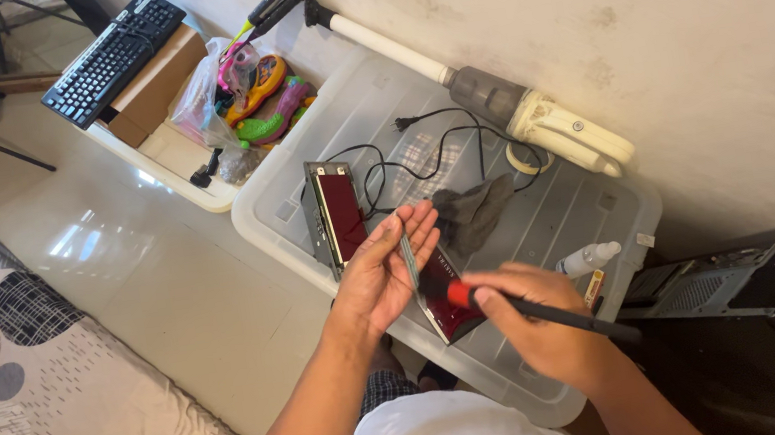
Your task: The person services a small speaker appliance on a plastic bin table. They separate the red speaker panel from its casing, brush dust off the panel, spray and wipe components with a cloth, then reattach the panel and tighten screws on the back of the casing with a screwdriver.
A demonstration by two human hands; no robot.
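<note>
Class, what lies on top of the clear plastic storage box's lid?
On the lid: a red graphics card, black cable, grey cloth, small spray bottle. Contents beneath are too blurred to tell.

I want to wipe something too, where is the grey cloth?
In the head view, the grey cloth lies crumpled on the clear bin lid, just right of the left hand and beside the black power cord.
</note>
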